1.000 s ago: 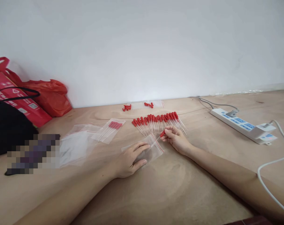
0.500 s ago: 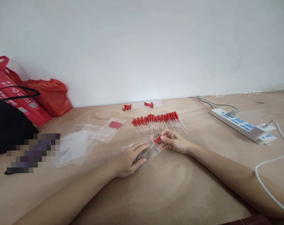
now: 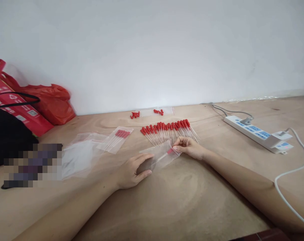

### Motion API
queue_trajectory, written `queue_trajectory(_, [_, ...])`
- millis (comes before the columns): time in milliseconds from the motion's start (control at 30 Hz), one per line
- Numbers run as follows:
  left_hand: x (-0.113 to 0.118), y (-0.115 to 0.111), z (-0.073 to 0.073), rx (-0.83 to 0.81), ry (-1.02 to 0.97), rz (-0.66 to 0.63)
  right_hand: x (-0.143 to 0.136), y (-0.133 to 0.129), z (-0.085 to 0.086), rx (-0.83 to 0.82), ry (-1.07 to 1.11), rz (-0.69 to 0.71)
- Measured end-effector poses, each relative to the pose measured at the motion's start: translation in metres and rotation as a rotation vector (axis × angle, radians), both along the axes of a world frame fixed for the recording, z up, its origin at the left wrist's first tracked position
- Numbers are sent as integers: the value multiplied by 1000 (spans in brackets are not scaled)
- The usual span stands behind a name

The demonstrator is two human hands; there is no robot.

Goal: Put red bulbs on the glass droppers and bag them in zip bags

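Note:
A clear zip bag [image 3: 164, 162] lies between my hands with a red-topped dropper [image 3: 170, 151] inside it. My right hand [image 3: 189, 148] pinches the bag at its opening, by the dropper's red end. Around the bag's left end curves my left hand [image 3: 136, 170], its thumb and fingers apart. Just beyond is a row of red-topped droppers [image 3: 167, 129]. To the left, a filled bag [image 3: 116, 139] holds several droppers, beside a stack of flat clear bags [image 3: 79, 155].
Small red caps [image 3: 135, 115] and more clear bags lie near the wall. A white power strip [image 3: 257, 133] with cables is at the right. Red bags [image 3: 51, 100] and a black bag [image 3: 11, 137] stand at the left, near a pixelated item [image 3: 32, 164].
The dropper's red end now lies within the bag. My left hand has shifted left and loosened around the bag, while my right hand has moved slightly right to the bag's edge.

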State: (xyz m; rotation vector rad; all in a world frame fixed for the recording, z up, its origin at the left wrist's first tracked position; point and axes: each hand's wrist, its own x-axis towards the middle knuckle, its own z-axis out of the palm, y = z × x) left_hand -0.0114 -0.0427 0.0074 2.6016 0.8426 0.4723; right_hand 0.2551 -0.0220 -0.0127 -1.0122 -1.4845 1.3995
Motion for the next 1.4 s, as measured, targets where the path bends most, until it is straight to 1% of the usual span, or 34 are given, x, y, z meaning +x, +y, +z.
queue_trajectory(67, [-1,0,0,-8,12,8,3,1,0,37,-66,62])
queue_trajectory(167, [1,0,2,-8,6,4,3,0,4,176,-177,146])
queue_trajectory(233, [1,0,3,-7,-18,-14,3,-1,8,266,-242,156])
queue_trajectory(300, [1,2,2,-15,-40,-49,3,-2,11,298,-290,147])
queue_trajectory(400, [0,4,-1,-17,-67,-86,1,-4,9,222,-309,94])
queue_trajectory(500, [-1,5,-4,-14,-82,-75,0,-2,2,105,-250,-5])
queue_trajectory(567, [-2,5,-4,-16,-90,-69,3,3,-1,90,-227,-90])
queue_trajectory(600, [-1,4,-4,-15,-94,-68,5,8,-2,114,-249,-145])
queue_trajectory(667, [-1,4,-2,-15,-91,-70,10,19,0,210,-398,-276])
queue_trajectory(733, [-1,4,-1,-14,-90,-74,13,33,6,316,-653,-404])
queue_trajectory(800, [0,4,-1,-14,-95,-74,11,46,12,362,-920,-492])
queue_trajectory(900, [0,5,-1,-15,-105,-76,0,58,20,312,-1183,-547])
queue_trajectory(1000, [-1,4,-2,-10,-107,-79,-17,63,23,230,-1289,-545])
queue_trajectory(1067, [-1,4,-2,-8,-106,-81,-25,65,24,170,-1290,-538])
queue_trajectory(1167, [-2,4,-2,-13,-97,-82,-30,65,25,122,-1220,-541])
queue_trajectory(1233, [-2,4,-2,-16,-96,-83,-27,64,27,151,-1154,-557])
queue_trajectory(1300, [-2,5,-3,-18,-97,-83,-19,60,30,219,-1051,-581])
queue_trajectory(1400, [-3,6,-5,-18,-98,-81,-4,45,31,323,-763,-574])
